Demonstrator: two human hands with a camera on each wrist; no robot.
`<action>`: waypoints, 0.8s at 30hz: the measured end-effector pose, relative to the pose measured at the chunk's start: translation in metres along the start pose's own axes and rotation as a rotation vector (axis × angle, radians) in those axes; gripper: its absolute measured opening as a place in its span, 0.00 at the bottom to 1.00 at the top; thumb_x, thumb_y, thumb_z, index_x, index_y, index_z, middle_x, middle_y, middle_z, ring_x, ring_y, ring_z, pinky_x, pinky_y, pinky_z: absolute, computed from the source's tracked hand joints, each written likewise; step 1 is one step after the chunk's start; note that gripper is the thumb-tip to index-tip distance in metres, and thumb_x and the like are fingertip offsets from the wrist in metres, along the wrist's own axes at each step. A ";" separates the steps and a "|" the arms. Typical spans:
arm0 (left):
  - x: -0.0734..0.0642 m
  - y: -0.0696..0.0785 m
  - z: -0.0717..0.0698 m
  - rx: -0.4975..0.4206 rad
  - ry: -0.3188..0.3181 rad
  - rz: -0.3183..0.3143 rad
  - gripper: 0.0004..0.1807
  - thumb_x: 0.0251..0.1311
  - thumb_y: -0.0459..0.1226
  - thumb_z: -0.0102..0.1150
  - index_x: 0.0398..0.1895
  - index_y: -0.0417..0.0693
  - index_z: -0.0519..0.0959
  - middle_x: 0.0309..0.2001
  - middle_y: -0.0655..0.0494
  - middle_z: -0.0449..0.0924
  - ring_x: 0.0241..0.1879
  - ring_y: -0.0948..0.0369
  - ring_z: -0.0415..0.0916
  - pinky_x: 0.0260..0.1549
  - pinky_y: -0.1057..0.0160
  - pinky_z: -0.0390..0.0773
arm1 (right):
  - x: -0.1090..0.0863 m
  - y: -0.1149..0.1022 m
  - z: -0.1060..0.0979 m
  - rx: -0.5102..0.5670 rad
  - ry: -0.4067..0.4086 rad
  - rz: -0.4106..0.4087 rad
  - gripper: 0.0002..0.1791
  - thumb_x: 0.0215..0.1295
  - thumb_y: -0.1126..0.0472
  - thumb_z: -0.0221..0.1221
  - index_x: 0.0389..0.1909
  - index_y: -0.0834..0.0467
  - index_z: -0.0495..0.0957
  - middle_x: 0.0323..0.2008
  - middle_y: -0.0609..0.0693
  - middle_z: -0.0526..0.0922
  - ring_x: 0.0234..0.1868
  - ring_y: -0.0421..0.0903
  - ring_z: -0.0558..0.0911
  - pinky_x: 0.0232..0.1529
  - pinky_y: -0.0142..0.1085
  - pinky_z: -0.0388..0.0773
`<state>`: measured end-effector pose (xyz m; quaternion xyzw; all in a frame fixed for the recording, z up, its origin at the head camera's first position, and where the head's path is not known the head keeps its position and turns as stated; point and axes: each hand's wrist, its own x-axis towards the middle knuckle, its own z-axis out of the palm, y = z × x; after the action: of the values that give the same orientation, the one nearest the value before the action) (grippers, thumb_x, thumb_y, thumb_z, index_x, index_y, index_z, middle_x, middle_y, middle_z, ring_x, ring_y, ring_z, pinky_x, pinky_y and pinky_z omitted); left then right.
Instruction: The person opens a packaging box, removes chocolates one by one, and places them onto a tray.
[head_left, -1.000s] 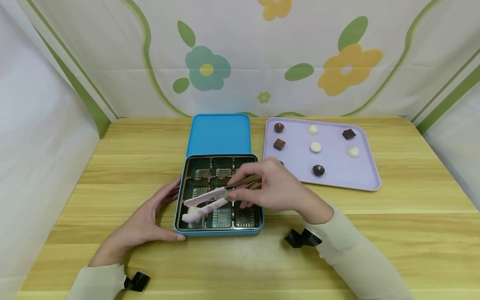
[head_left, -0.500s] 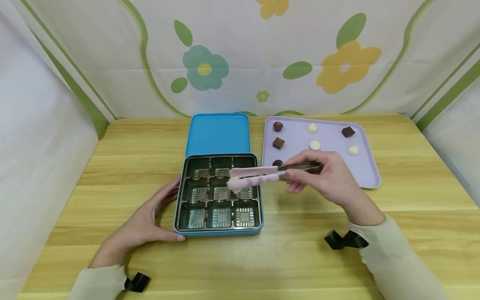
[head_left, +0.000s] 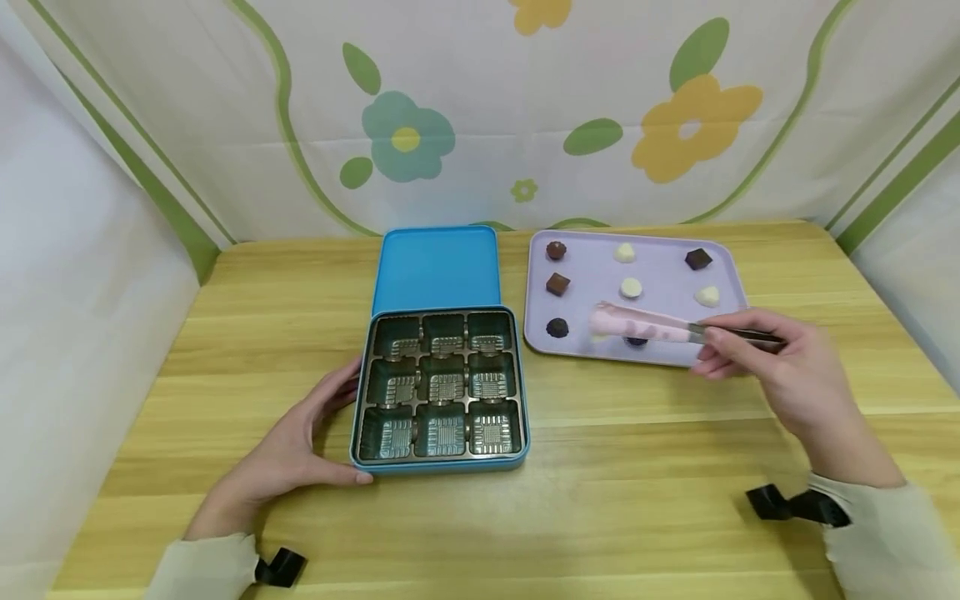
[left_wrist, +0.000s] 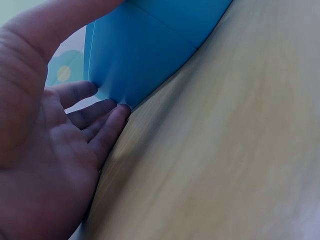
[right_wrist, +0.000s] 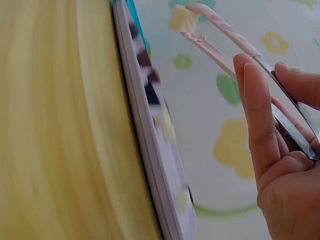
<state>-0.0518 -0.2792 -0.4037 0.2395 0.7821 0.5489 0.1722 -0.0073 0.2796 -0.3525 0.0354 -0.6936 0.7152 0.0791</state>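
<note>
My right hand point(head_left: 787, 375) grips the metal handle of a pair of pink-ended tongs point(head_left: 648, 325) above the front of the lilac tray point(head_left: 592, 275). A pale cream chocolate point(right_wrist: 183, 19) is pinched between the tong tips, clearest in the right wrist view. The square blue tin point(head_left: 442, 468) holds a dark insert divided into several square compartments with nothing in them. My left hand point(head_left: 292, 454) rests against the tin, fingertips point(left_wrist: 120, 112) touching its left side and thumb by its front left corner. Its palm stands away from the wall.
Several chocolates sit on the tray, among them a brown square point(head_left: 558, 284), a white round point(head_left: 631, 287) and a dark ridged one point(head_left: 557, 327). Another dark one lies partly hidden under the tongs. The blue lid point(head_left: 438, 267) lies behind the tin. A flowered curtain point(head_left: 480, 125) backs the wooden table.
My right hand has carried the tongs and the pale chocolate rightward, up from the tin's front left compartment and over to the tray. The left hand and tin have kept their place.
</note>
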 end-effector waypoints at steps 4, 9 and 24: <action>-0.001 -0.001 0.001 0.010 0.010 0.004 0.75 0.37 0.28 0.90 0.89 0.60 0.52 0.85 0.43 0.57 0.75 0.75 0.63 0.72 0.81 0.60 | -0.014 0.004 -0.035 -0.010 0.119 -0.036 0.09 0.71 0.82 0.59 0.45 0.75 0.86 0.29 0.56 0.93 0.27 0.47 0.92 0.28 0.37 0.88; 0.000 -0.002 0.001 0.015 0.005 0.009 0.75 0.37 0.28 0.90 0.89 0.60 0.52 0.85 0.43 0.56 0.75 0.75 0.62 0.72 0.81 0.60 | -0.029 0.006 -0.070 -0.029 0.186 -0.137 0.12 0.70 0.86 0.55 0.43 0.74 0.86 0.31 0.55 0.94 0.26 0.45 0.92 0.24 0.34 0.86; 0.000 -0.001 0.000 0.012 0.004 -0.005 0.74 0.38 0.28 0.89 0.89 0.61 0.52 0.84 0.44 0.57 0.74 0.74 0.63 0.72 0.81 0.61 | -0.039 0.001 -0.092 -0.331 0.274 -0.016 0.22 0.73 0.81 0.56 0.43 0.50 0.89 0.35 0.36 0.92 0.23 0.35 0.90 0.23 0.26 0.84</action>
<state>-0.0517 -0.2792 -0.4047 0.2376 0.7863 0.5442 0.1704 0.0369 0.3693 -0.3629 -0.0700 -0.7840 0.5890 0.1830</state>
